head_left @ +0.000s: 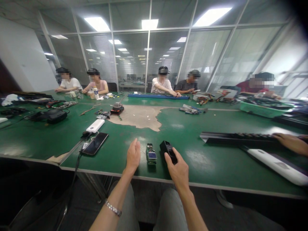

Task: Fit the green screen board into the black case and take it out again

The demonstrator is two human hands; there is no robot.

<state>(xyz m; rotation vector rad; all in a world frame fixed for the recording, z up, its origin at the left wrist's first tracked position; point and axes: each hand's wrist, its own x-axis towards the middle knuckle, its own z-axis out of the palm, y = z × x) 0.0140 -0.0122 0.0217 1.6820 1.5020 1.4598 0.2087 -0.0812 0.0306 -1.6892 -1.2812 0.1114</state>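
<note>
The left hand (pixel 133 155) stands on edge at the table's near side, palm facing inward, fingers straight and together, holding nothing. The right hand (pixel 179 168) reaches forward from the other side, thumb and fingers closed around a black plastic casing (pixel 166 148), tilted and boxy. Between the hands, on the green table (pixel 199 170), lies a narrow green circuit-board module (pixel 151 150) with a small bluish-grey screen (pixel 152 156) at its near end.

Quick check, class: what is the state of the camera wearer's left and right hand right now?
Left hand: open, nothing visible in it, beside the circuit board.
Right hand: closed on the black case.
</note>
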